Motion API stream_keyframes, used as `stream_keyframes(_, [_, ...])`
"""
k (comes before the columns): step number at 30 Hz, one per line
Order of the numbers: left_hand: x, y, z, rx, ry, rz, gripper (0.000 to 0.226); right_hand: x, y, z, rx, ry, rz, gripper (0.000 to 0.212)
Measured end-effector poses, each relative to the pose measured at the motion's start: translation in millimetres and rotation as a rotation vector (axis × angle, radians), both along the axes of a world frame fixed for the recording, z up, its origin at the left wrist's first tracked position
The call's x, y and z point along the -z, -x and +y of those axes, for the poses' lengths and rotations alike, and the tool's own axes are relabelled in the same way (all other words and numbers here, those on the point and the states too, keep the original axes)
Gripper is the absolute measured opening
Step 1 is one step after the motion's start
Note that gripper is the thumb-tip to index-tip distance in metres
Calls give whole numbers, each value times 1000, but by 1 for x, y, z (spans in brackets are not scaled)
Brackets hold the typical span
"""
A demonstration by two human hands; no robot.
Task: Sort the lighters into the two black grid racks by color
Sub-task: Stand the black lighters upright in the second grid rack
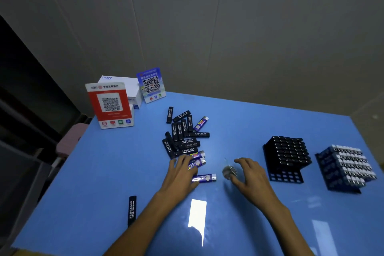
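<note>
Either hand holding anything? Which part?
Left hand rests on purple lighters, grip unclear. Right hand open, holds nothing.

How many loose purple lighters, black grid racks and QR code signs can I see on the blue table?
Loose purple lighters: 4
Black grid racks: 2
QR code signs: 2
Total: 8
</note>
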State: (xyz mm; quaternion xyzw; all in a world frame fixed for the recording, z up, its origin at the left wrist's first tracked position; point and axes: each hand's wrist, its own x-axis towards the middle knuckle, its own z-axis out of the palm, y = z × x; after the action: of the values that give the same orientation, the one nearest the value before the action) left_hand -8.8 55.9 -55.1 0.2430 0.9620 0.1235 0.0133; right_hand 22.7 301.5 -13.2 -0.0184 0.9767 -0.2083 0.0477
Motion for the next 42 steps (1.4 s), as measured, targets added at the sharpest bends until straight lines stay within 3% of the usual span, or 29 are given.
stream_keyframes(5, [-1, 15, -12, -146, 3, -16, 63, 7, 9, 0, -25, 21, -9, 44])
stream_keyframes(9, [-6, 37, -3, -177, 87, -182, 105, 10, 13, -2, -24, 45, 2, 40])
stream_keyframes(14, [-11, 68, 12, -94, 249, -243, 123, 9, 18, 5, -12, 34, -14, 48])
stream_keyframes(23, [-9, 82, 19, -58, 318, -233, 117, 13, 24, 4, 39, 37, -45, 45])
stream_keyframes(29, [-6, 76, 17, -10, 344, -204, 75, 13, 31, -6, 34, 42, -50, 44])
stream_keyframes(33, [0, 67, 17, -14, 258, -220, 55, 18, 30, -17, 23, 48, -60, 45])
stream_keyframes(42, [-4, 61, 18, -27, 237, -238, 43, 14, 18, -21, 29, 42, -83, 46])
